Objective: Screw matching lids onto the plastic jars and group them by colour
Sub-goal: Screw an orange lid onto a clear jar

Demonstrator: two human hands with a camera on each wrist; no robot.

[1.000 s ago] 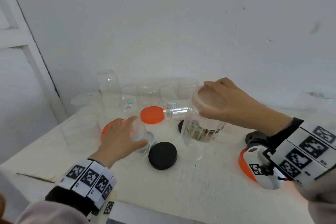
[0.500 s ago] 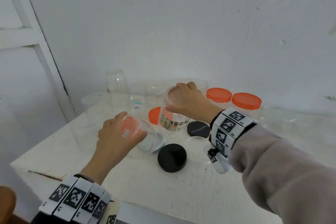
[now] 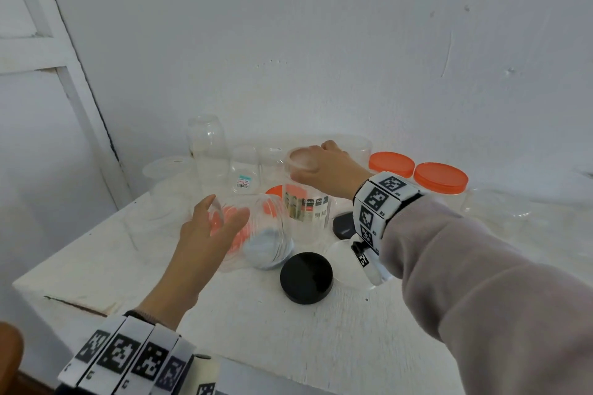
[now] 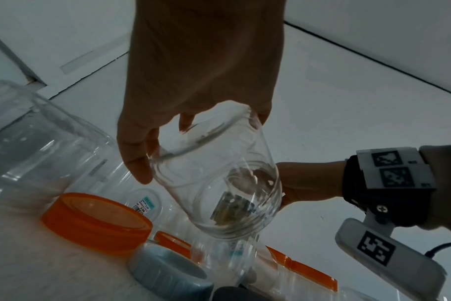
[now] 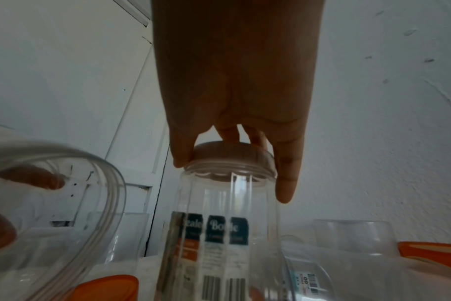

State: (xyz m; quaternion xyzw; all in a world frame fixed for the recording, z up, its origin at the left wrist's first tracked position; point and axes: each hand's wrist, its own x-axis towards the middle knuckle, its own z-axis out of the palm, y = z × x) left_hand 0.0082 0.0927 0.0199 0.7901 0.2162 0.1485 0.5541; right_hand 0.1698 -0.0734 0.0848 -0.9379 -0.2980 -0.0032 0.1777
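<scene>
My left hand (image 3: 224,213) grips a clear lidless jar (image 3: 256,234) by its base and holds it tilted above the table, mouth pointing down and to the right. In the left wrist view the fingers (image 4: 139,163) wrap the jar's (image 4: 219,183) closed end. My right hand (image 3: 309,167) grips from above the clear lid (image 5: 232,154) on an upright labelled jar (image 3: 306,212) just right of the tilted one. Two jars with orange lids (image 3: 391,163) (image 3: 439,178) stand together at the back right.
Loose on the white table (image 3: 224,324) lie a black lid (image 3: 306,277), a second black lid (image 3: 343,224), a blue-grey lid (image 4: 168,275) and orange lids (image 4: 95,220). Several clear lidless jars (image 3: 205,144) line the back wall. The table's left edge is close.
My left hand has lifted the clear jar off the table and tilted it. My right hand has brought the labelled jar left and further back, behind the black lid.
</scene>
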